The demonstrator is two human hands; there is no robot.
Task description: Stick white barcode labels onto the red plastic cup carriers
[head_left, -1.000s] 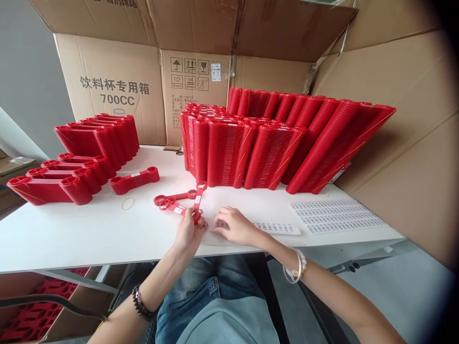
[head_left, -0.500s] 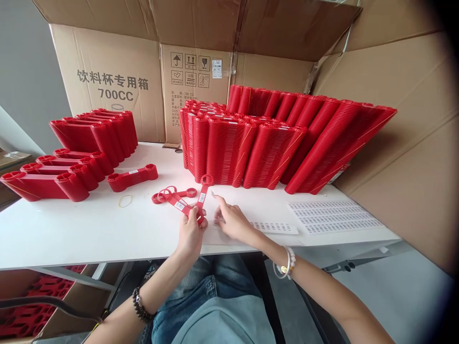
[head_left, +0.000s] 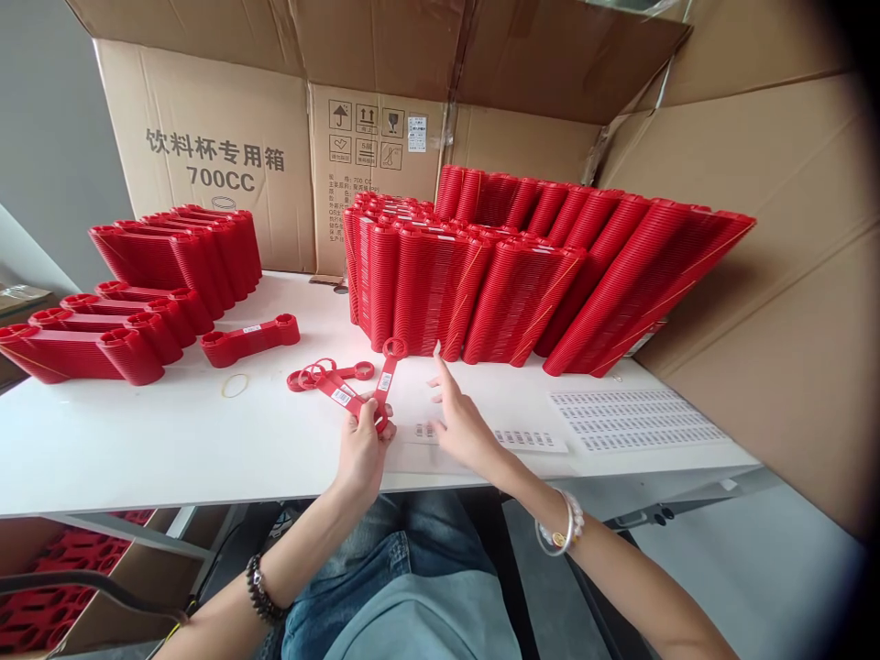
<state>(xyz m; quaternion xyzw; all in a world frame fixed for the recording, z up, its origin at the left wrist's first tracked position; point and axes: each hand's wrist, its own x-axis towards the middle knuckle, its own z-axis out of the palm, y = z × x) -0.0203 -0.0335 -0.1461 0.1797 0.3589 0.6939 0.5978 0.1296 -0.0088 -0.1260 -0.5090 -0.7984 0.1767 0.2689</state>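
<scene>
**Around your worktable**

You have a large block of stacked red plastic holders (head_left: 522, 275) leaning along the back of the white tabletop (head_left: 137, 440). To your far left lie shorter red stacks (head_left: 137, 284), with a thin bundle (head_left: 248, 340) and a yellowish rubber band (head_left: 234, 385) just beside them. Brown cardboard boxes (head_left: 220, 156) stand behind. A white sheet of small printed labels (head_left: 636, 420) lies flat at your right.

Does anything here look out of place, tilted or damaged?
The tall red stacks lean to the right, toward the cardboard wall. One rubber band lies loose on the table. No damage or spill shows.
</scene>
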